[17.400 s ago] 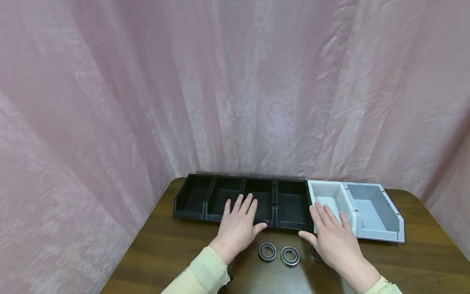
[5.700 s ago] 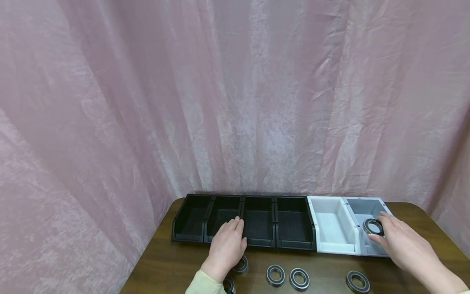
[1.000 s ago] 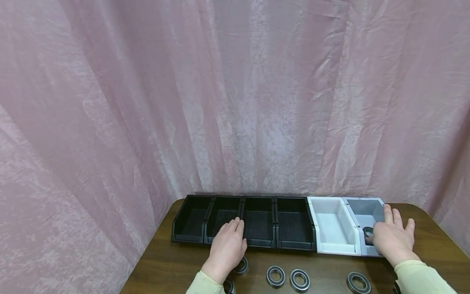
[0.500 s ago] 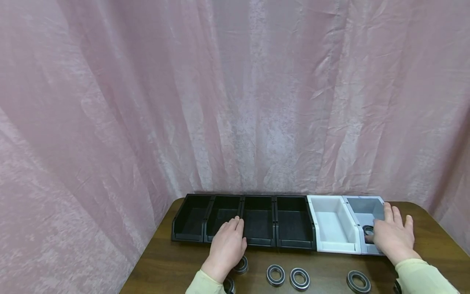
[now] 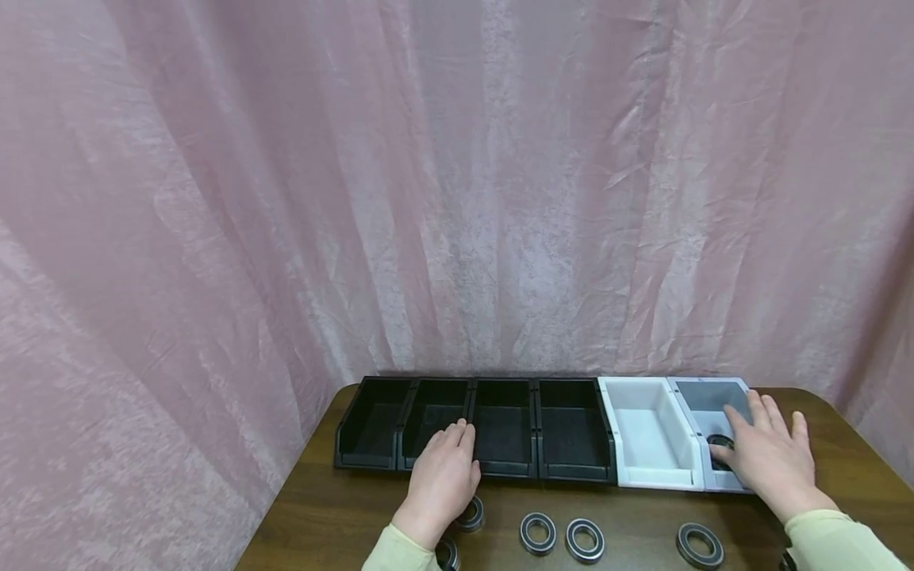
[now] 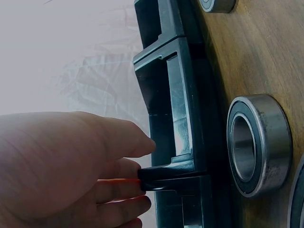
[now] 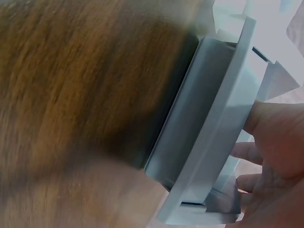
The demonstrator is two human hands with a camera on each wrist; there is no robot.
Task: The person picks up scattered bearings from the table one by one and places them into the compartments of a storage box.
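My right hand [image 5: 774, 456] is over the right side of the grey bin [image 5: 714, 396], fingers spread and thumb to the left. A bearing [image 5: 721, 437] lies inside this bin, partly behind the thumb. In the right wrist view, my fingers reach over the wall of the grey bin [image 7: 213, 137], and no bearing shows there. My left hand [image 5: 443, 480] rests at the front of the black bins [image 5: 503, 432], fingers loosely extended and holding nothing. In the left wrist view, its fingertips are by the divider between two black bins, with a bearing [image 6: 275, 142] on the table beyond.
On the wooden table [image 5: 628, 519], two bearings [image 5: 524, 534] lie side by side in front of the bins, and another bearing [image 5: 684, 547] lies further right. Two more, partly hidden, are by my left wrist. A white bin [image 5: 650, 436] stands between the black and grey ones. Pink curtain hangs behind.
Since several seconds ago, the right hand has lowered a bearing into the grey bin. Over the last half second its fingers have spread off the bearing and shifted slightly right. The left hand stays put.
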